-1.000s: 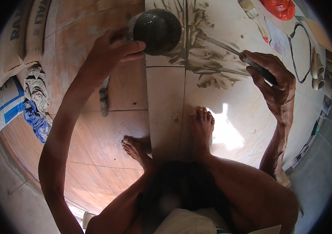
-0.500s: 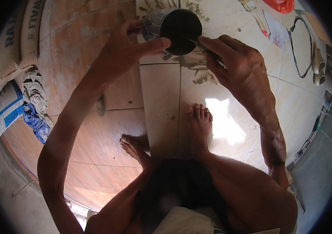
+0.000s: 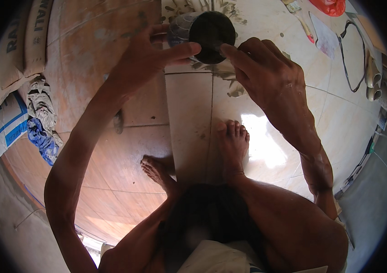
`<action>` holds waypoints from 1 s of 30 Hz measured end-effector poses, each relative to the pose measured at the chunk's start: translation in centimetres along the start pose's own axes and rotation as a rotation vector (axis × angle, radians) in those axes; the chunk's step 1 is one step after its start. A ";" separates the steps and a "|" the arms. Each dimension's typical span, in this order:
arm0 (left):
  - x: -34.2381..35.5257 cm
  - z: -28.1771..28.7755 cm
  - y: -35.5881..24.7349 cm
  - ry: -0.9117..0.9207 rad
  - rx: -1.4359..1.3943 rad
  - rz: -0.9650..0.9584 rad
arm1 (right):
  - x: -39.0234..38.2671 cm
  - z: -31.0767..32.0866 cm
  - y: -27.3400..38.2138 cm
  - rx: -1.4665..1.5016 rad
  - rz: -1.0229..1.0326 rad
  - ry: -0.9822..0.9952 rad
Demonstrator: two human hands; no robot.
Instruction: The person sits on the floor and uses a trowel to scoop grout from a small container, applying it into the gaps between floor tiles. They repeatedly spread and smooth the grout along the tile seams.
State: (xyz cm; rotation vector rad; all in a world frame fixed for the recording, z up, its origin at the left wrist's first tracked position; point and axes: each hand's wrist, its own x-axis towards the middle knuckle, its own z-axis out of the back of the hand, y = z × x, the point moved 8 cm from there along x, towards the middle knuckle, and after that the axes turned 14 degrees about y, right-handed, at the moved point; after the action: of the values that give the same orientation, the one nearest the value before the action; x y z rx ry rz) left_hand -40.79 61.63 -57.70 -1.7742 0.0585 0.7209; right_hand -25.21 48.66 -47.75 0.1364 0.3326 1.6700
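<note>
Tilted toward the right, a round container (image 3: 180, 32) with a patterned bluish-grey side shows its dark open mouth. My left hand (image 3: 159, 53) grips it, thumb along the near rim and fingers round the far left side. At the mouth's right edge, my right hand (image 3: 266, 61) is closed in a pinch, with its fingertips reaching over the rim. Something thin and dark seems to run from those fingertips into the container, but shadow hides what it is. Grey-brown smears (image 3: 235, 84) mark the pale tiles under the hands.
A paintbrush (image 3: 299, 19), a pale sheet (image 3: 324, 38), a red plastic bag (image 3: 330, 5) and a black cord loop (image 3: 341, 43) lie at the far right. Brown sacks (image 3: 13, 50), a blue-and-white sack (image 3: 3, 132) and crumpled wrapping (image 3: 43, 136) line the left. My bare feet (image 3: 234, 148) are below.
My right hand has moved slightly left, its fingertips now over the container's mouth rather than at its outer edge. My left hand keeps its grip on the container.
</note>
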 end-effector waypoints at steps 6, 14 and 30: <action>0.0 0.7 0.8 -0.046 0.076 -0.006 | 0.9 1.6 0.1 -0.030 -0.009 -0.089; 0.1 0.3 0.6 -0.047 0.005 -0.003 | 0.2 0.2 0.7 -0.035 -0.018 -0.028; 0.7 2.0 1.4 -0.115 0.315 -0.008 | 0.4 -1.5 -2.8 0.360 -0.116 0.086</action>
State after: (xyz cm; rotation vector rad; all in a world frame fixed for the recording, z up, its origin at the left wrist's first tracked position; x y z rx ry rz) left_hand -41.68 63.14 -59.51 -1.4298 0.0832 0.7621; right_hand -23.03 49.08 -50.04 0.3084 0.6933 1.4918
